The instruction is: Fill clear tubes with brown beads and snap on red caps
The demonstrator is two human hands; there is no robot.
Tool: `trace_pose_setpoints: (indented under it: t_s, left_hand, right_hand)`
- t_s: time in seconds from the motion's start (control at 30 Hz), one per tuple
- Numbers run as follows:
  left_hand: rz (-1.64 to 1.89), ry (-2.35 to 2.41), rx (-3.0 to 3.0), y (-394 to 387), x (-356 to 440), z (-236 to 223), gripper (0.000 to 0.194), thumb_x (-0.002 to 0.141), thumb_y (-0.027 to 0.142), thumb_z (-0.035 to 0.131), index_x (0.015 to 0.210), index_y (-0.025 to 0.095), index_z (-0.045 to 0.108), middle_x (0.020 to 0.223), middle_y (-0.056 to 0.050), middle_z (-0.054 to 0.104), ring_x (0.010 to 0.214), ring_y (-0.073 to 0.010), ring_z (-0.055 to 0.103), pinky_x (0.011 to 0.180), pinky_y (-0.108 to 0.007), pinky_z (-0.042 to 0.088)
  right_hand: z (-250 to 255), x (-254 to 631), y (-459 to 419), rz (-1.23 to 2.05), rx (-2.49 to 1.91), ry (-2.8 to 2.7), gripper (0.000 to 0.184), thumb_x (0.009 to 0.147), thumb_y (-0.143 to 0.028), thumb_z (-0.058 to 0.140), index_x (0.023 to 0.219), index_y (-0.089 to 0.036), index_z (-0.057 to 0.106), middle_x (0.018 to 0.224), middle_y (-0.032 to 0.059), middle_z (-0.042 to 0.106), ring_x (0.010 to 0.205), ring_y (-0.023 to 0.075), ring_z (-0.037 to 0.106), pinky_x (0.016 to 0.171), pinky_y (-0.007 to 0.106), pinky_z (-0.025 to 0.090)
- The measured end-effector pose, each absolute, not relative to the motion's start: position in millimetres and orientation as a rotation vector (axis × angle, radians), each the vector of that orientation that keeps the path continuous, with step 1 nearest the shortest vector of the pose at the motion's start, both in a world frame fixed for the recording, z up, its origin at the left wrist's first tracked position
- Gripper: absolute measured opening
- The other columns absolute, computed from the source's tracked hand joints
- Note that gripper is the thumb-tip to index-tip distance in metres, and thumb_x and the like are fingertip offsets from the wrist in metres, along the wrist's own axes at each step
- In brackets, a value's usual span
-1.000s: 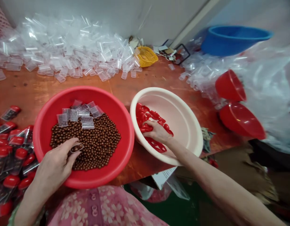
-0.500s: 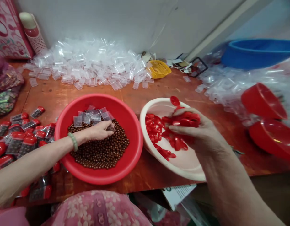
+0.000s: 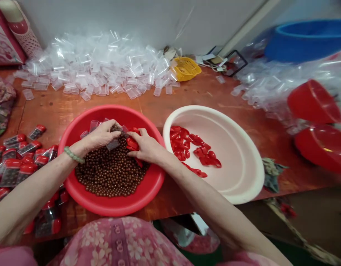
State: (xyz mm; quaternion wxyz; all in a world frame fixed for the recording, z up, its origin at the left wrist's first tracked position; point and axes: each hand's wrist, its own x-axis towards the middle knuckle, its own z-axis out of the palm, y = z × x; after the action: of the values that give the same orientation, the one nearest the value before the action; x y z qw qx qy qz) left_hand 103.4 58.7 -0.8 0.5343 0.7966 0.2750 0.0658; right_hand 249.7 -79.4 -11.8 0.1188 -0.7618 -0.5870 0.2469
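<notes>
My left hand (image 3: 100, 135) and my right hand (image 3: 144, 146) meet above a red plastic basin (image 3: 112, 110) that holds a heap of brown beads (image 3: 109, 173). My left fingers pinch a small transparent bag (image 3: 113, 145), and its contents are partly hidden. My right fingers hold several red plastic pieces (image 3: 132, 144), possibly caps. A few more small bags lie on the beads at the basin's far side, half hidden by my left hand. To the right, a cream basin (image 3: 242, 173) holds a loose group of red pieces (image 3: 192, 147).
Filled packets with red ends (image 3: 18, 166) lie left of the red basin on the orange-brown table (image 3: 192, 92). Behind it lies a large pile of transparent bags (image 3: 95, 70). A yellow basket (image 3: 185, 69), blue basin (image 3: 306, 40) and red bowls (image 3: 322, 147) stand farther off.
My right hand has moved from the cream basin to the red basin, carrying red pieces. My left hand has come up from the beads and now pinches a small bag. The view has shifted slightly.
</notes>
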Motion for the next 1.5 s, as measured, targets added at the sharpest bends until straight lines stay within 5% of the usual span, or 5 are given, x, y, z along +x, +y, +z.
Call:
trace_pose_setpoints:
  t_s: [0.13,0.33,0.57,0.9,1.5]
  left_hand:
    - [0.313,0.589,1.711,48.1,81.7,12.6,0.022,0.076,0.028,0.063,0.092,0.013,0.061,0.089,-0.004,0.066,0.08,-0.015,0.06,0.076,-0.03,0.047]
    - [0.324,0.597,1.67,13.2,48.9,14.2,0.014,0.076,0.02,0.065,0.089,0.014,0.066,0.085,-0.001,0.068,0.08,-0.0128,0.061,0.079,-0.028,0.046]
    - [0.322,0.58,1.588,-14.5,30.4,21.2,0.016,0.076,0.015,0.065,0.092,0.016,0.069,0.092,-0.002,0.071,0.089,-0.0135,0.063,0.088,-0.029,0.046]
    - [0.461,0.612,1.472,-23.8,12.0,28.1,0.014,0.077,0.013,0.065,0.091,0.014,0.068,0.092,-0.004,0.069,0.088,-0.0133,0.063,0.085,-0.027,0.049]
    - [0.458,0.613,1.184,-12.8,1.2,20.2,0.024,0.076,0.014,0.067,0.1,0.015,0.065,0.094,-0.004,0.071,0.089,-0.0135,0.066,0.088,-0.03,0.05]
  right_hand:
    - [-9.9,245.6,-83.2,0.426,-2.244,-1.828,0.077,0.08,-0.021,0.066,0.148,-0.019,0.03,0.147,0.0194,0.033,0.129,0.0358,0.046,0.1,0.049,0.045]
    - [12.4,238.7,-102.4,0.263,-2.228,-1.937,0.022,0.094,-0.022,0.047,0.105,-0.012,0.062,0.111,0.0155,0.062,0.106,0.0271,0.059,0.092,0.038,0.047]
    - [12.7,212.5,-117.7,0.95,-2.315,-2.325,0.017,0.09,-0.027,0.057,0.097,-0.013,0.063,0.101,0.0123,0.066,0.089,0.0252,0.067,0.073,0.032,0.047]
    - [-2.7,181.2,-113.1,1.152,-2.051,-2.462,0.03,0.085,-0.005,0.045,0.106,-0.014,0.064,0.105,0.0118,0.069,0.096,0.0217,0.067,0.079,0.029,0.046]
    - [-3.2,179.3,-107.0,1.176,-2.028,-2.413,0.015,0.089,-0.013,0.05,0.086,-0.017,0.065,0.087,0.0067,0.071,0.082,0.0185,0.066,0.07,0.026,0.04]
